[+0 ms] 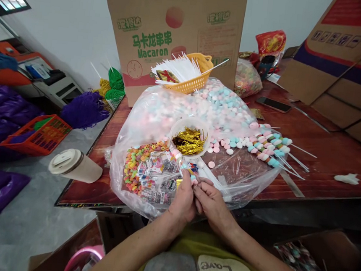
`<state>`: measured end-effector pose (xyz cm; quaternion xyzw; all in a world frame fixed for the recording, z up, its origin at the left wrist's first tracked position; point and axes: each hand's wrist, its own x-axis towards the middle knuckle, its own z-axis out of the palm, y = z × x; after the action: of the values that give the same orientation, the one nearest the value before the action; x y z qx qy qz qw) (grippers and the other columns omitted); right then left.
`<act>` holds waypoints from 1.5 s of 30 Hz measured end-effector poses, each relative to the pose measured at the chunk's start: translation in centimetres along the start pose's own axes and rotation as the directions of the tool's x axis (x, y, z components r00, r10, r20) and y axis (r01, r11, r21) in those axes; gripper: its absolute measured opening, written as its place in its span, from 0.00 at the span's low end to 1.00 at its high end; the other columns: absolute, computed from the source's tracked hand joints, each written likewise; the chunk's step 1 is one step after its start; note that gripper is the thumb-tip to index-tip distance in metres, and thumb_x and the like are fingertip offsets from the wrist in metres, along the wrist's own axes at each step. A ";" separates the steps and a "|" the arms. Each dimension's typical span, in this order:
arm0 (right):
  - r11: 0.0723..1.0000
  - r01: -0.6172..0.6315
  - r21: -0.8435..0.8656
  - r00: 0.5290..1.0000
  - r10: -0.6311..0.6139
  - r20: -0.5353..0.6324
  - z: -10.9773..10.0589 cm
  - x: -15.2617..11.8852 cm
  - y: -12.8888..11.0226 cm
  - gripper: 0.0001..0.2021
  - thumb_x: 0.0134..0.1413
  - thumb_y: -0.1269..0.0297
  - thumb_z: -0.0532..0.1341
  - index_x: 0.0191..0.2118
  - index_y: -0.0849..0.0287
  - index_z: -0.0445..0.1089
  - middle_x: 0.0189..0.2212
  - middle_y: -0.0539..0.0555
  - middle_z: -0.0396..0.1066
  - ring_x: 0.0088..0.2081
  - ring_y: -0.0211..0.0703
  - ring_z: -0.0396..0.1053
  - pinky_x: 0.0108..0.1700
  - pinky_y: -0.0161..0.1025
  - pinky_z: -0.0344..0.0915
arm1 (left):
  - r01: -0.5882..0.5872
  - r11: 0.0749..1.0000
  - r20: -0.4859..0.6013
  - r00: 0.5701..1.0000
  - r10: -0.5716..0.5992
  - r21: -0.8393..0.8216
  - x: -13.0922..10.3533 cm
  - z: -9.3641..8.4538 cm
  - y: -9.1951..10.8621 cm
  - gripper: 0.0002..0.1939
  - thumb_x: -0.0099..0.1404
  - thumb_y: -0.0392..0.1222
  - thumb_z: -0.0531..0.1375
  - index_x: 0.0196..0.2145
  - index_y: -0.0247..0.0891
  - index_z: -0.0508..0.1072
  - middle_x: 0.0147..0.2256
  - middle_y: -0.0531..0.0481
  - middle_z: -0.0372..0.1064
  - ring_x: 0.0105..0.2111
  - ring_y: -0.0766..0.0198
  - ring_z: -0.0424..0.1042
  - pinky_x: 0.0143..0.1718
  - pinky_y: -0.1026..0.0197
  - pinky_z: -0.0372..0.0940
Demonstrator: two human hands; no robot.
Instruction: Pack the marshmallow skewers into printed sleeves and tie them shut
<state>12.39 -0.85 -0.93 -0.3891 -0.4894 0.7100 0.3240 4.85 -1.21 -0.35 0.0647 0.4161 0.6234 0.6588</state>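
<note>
While a white bowl [178,127] is holding gold twist ties [191,140] on the table [316,172], both hands are working just nearer than it. The left hand [183,199] is gripping the lower part of a marshmallow skewer [183,166], its fingers curling round it; the skewer is slanting up toward the bowl's near rim. The right hand [209,199] is pressing its thumb and fingers together at the skewer's lower end; what lies between them is too small to tell. Left of and nearer than the bowl, ring candies [132,165] and printed packets [157,167] are lying together. Beyond the bowl, loose marshmallows [226,100] are spreading out, and a yellow basket [189,87] is carrying white sticks [180,70]. To the bowl's right, more filled skewers [269,145] are lying in a bunch; well to its left, a lidded cup [85,169] is standing.
</note>
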 end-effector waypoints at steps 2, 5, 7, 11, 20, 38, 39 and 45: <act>0.980 0.105 -0.167 0.991 -0.118 -0.070 -0.4 0.2 0.0 0.21 0.53 0.49 0.55 0.18 0.58 0.55 0.10 0.44 0.53 0.16 0.30 0.50 0.19 0.32 0.46 | -0.006 0.994 0.038 0.999 0.002 0.107 -0.1 -0.6 -0.1 0.31 0.52 0.69 0.54 0.27 0.33 0.72 0.26 0.45 0.72 0.34 0.56 0.72 0.39 0.58 0.65; 0.963 0.157 -0.219 0.981 -0.177 -0.075 -1.2 0.1 -0.2 0.19 0.55 0.51 0.54 0.21 0.59 0.59 0.11 0.44 0.55 0.17 0.31 0.52 0.22 0.32 0.49 | -0.045 0.991 0.142 0.989 0.027 0.128 0.1 -1.8 1.6 0.28 0.53 0.66 0.56 0.37 0.37 0.71 0.34 0.45 0.74 0.38 0.57 0.72 0.41 0.57 0.64; 0.986 0.124 -0.109 0.991 -0.128 -0.027 -1.4 -0.1 -0.3 0.16 0.56 0.52 0.55 0.25 0.59 0.62 0.10 0.42 0.55 0.16 0.30 0.50 0.21 0.31 0.49 | -0.125 0.991 0.206 0.972 0.115 0.037 0.6 -2.3 3.7 0.27 0.52 0.64 0.59 0.40 0.40 0.69 0.38 0.46 0.73 0.38 0.59 0.71 0.40 0.57 0.64; 0.965 -0.118 0.234 0.974 0.066 0.218 -1.0 -0.8 -0.3 0.15 0.55 0.52 0.55 0.30 0.60 0.63 0.07 0.40 0.53 0.11 0.28 0.42 0.16 0.31 0.40 | -0.259 0.960 0.277 0.919 0.279 -0.107 1.6 -1.8 7.0 0.27 0.47 0.57 0.66 0.41 0.40 0.69 0.37 0.49 0.72 0.32 0.62 0.71 0.39 0.57 0.65; 0.886 -0.224 0.406 0.948 0.102 0.302 -0.1 -1.1 -0.1 0.15 0.51 0.52 0.60 0.27 0.59 0.62 0.06 0.40 0.52 0.09 0.27 0.40 0.14 0.29 0.39 | -0.110 0.967 0.209 0.965 0.159 -0.228 0.6 1.0 4.2 0.18 0.59 0.53 0.60 0.22 0.38 0.60 0.13 0.62 0.52 0.14 0.74 0.54 0.30 0.64 0.64; 0.372 0.464 -0.804 0.811 -0.542 0.218 -1.4 -0.5 0.1 0.15 0.61 0.67 0.47 0.23 0.60 0.59 0.18 0.48 0.58 0.20 0.33 0.53 0.26 0.35 0.46 | -0.231 0.957 -0.065 0.973 0.222 -0.175 0.9 1.0 5.9 0.15 0.53 0.42 0.66 0.21 0.36 0.62 0.16 0.60 0.59 0.16 0.73 0.61 0.27 0.65 0.63; 0.305 0.482 -0.821 0.791 -0.555 0.258 -1.4 -0.5 0.2 0.14 0.60 0.69 0.47 0.24 0.60 0.60 0.18 0.48 0.60 0.20 0.33 0.54 0.26 0.35 0.46 | -0.218 0.956 -0.060 0.976 0.210 -0.198 0.8 1.2 5.7 0.17 0.54 0.41 0.65 0.20 0.36 0.59 0.14 0.61 0.56 0.14 0.74 0.58 0.26 0.65 0.63; 0.129 0.481 -0.867 0.714 -0.631 0.302 -1.8 -0.1 0.1 0.14 0.59 0.72 0.48 0.23 0.60 0.62 0.17 0.50 0.63 0.20 0.34 0.56 0.26 0.35 0.46 | -0.153 0.984 -0.011 0.988 0.153 -0.090 0.4 0.3 4.0 0.17 0.58 0.57 0.59 0.31 0.39 0.64 0.17 0.59 0.59 0.20 0.69 0.65 0.28 0.65 0.64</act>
<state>14.04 -0.18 -1.41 -0.3349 -0.8756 0.1170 0.3280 1.93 0.14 2.10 0.0651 0.3827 0.6905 0.6103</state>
